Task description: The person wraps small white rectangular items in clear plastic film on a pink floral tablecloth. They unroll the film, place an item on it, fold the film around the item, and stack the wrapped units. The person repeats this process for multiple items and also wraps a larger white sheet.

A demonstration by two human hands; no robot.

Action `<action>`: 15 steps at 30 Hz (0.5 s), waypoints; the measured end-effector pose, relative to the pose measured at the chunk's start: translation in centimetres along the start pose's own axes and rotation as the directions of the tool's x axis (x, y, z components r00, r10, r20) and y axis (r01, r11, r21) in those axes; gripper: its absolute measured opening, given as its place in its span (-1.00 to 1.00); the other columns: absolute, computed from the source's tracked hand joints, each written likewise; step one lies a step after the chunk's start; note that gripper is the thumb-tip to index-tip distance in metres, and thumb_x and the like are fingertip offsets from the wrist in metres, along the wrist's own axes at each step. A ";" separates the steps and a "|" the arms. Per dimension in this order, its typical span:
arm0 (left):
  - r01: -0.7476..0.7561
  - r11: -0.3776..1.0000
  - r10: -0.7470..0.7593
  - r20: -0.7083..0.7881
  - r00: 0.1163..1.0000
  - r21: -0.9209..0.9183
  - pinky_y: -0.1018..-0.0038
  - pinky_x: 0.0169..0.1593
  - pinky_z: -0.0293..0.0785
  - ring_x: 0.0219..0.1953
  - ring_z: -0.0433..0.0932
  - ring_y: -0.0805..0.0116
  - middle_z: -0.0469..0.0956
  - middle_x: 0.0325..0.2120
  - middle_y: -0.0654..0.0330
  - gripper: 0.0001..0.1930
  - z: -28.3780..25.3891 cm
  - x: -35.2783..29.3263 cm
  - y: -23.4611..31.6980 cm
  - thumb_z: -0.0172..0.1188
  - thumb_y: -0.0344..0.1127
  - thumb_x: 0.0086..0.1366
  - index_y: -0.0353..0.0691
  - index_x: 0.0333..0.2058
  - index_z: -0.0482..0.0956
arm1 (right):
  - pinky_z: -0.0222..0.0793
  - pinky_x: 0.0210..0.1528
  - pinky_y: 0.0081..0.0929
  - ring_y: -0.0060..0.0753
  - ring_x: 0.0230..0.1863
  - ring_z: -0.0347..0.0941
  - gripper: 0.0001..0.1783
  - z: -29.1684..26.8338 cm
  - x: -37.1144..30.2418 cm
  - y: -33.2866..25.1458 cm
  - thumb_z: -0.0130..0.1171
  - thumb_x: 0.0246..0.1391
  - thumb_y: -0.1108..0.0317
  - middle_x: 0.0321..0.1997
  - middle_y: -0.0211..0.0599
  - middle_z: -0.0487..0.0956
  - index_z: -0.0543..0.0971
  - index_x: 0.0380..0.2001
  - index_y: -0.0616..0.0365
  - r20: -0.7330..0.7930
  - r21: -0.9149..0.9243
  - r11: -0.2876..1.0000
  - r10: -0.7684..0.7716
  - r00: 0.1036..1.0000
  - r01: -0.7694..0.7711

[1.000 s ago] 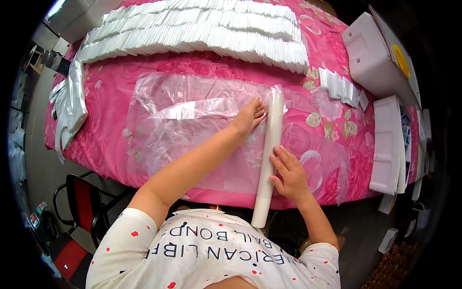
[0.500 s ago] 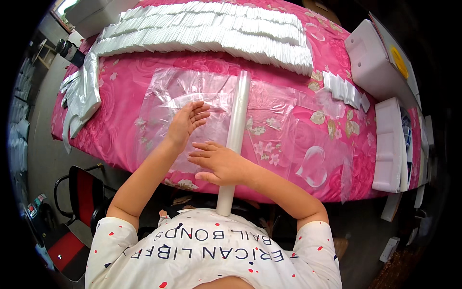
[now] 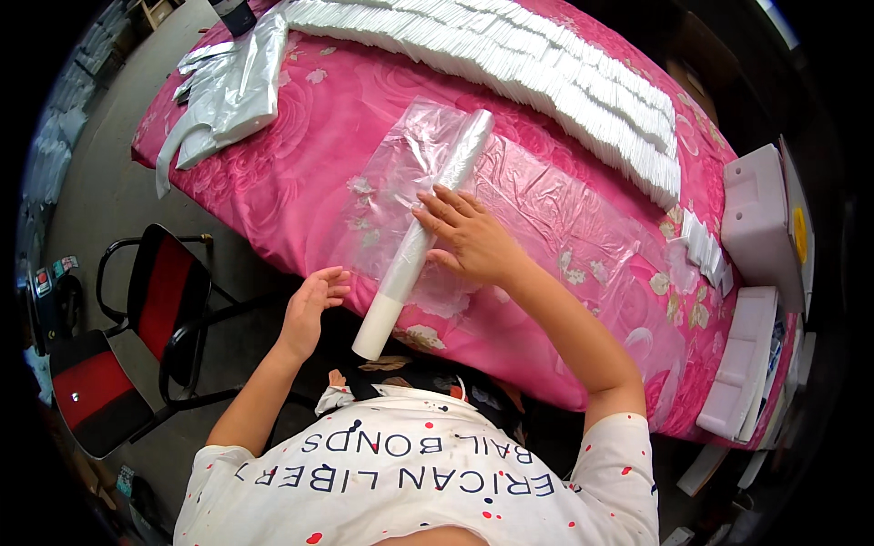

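A long roll of clear plastic film lies slantwise on the pink flowered tablecloth, its near end sticking out over the table's front edge. Clear plastic sheeting is spread flat to the right of the roll, and some shows on its left. My right hand rests on the roll's middle with the fingers stretched out across it, not wrapped round it. Left of the roll's near end, my left hand hovers beside the table edge, fingers extended and holding nothing.
Rows of tightly packed white folded packets line the far side. A white plastic bag lies at the far left near a dark cup. White foam boxes stand at the right, by small white packets. A red-and-black chair is left.
My view has turned, so the table appears tilted. My right hand has moved onto the roll; my left hand has come back from over the sheeting to the table's edge.
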State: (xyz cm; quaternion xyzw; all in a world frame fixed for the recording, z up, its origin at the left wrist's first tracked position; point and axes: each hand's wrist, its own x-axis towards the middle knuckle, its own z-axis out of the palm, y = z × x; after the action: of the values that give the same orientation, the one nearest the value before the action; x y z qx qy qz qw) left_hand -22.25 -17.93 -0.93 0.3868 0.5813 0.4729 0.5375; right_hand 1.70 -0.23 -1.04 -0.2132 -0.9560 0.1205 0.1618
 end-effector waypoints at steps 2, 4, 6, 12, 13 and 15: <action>-0.112 0.977 0.119 -0.030 0.992 0.181 0.48 -0.08 0.36 -0.13 0.45 0.35 0.41 -0.09 0.08 -0.65 0.5 -0.5 0.3 -0.10 -0.28 0.30 -0.36 -0.01 0.32 | -0.21 0.31 -0.16 -0.17 0.33 -0.06 -0.41 1.4 2.9 -0.3 -0.09 0.07 0.00 0.27 -0.24 0.16 0.28 0.12 0.07 0.015 -0.014 1.000 -0.012 1.000 0.012; -0.193 0.844 0.237 -0.025 0.971 0.501 0.44 -0.08 0.36 -0.17 0.46 0.26 0.42 -0.15 0.04 -0.61 1.2 -0.8 1.4 0.01 -0.32 0.22 -0.37 0.00 0.31 | -0.23 0.31 -0.16 -0.16 0.33 -0.07 -0.39 2.8 5.9 -1.1 -0.07 0.06 0.02 0.27 -0.23 0.16 0.25 0.14 0.08 0.048 -0.033 0.999 0.006 0.999 -0.005; -0.219 0.625 0.307 0.022 0.951 0.749 0.35 -0.08 0.37 -0.20 0.44 0.07 0.40 -0.21 -0.06 -0.40 1.4 -0.6 1.4 0.16 -0.25 0.10 -0.40 0.07 0.18 | -0.27 0.32 -0.14 -0.10 0.34 -0.11 -0.39 4.2 8.7 -2.3 -0.07 0.05 0.08 0.27 -0.14 0.13 0.23 0.15 0.12 0.029 -0.028 0.992 0.126 0.992 -0.126; -0.055 0.571 0.231 -0.096 0.968 0.819 0.25 -0.09 0.37 -0.20 0.41 -0.16 0.41 -0.27 -0.12 -0.18 0.5 0.4 0.2 0.32 -0.27 -0.06 -0.44 0.12 0.06 | -0.30 0.30 -0.07 0.05 0.31 -0.15 -0.26 7.9 13.0 -5.8 0.00 -0.09 0.34 0.24 0.25 0.03 0.05 0.20 0.29 -0.410 0.279 0.808 0.589 0.697 -0.519; -0.083 0.618 0.232 -0.081 0.969 0.782 0.31 -0.17 0.44 -0.29 0.49 0.03 0.45 -0.29 -0.04 -0.28 0.4 0.4 1.0 0.30 -0.35 -0.05 -0.41 0.07 0.15 | -0.19 0.28 -0.08 0.03 0.28 -0.05 -0.22 8.1 13.3 -6.0 0.04 -0.11 0.35 0.23 0.25 0.04 0.01 0.20 0.30 -0.454 0.355 0.768 0.640 0.620 -0.533; 0.102 0.959 -0.108 0.007 0.994 0.263 0.40 -0.22 0.47 -0.34 0.50 0.23 0.47 -0.29 0.03 -0.38 0.4 0.3 1.6 0.27 -0.37 -0.01 -0.39 0.02 0.21 | 0.05 0.17 -0.14 -0.05 0.14 0.16 -0.19 8.1 13.5 -5.6 0.09 -0.13 0.37 0.16 0.20 0.13 -0.02 0.18 0.31 -0.389 0.673 0.603 0.782 0.488 -0.429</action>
State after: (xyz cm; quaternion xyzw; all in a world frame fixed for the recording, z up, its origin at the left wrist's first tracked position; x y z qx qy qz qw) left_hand -21.98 -17.21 0.60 0.4282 0.6525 0.3586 0.5122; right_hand -14.87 -0.44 -3.28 -0.5278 -0.6232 0.3262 0.4761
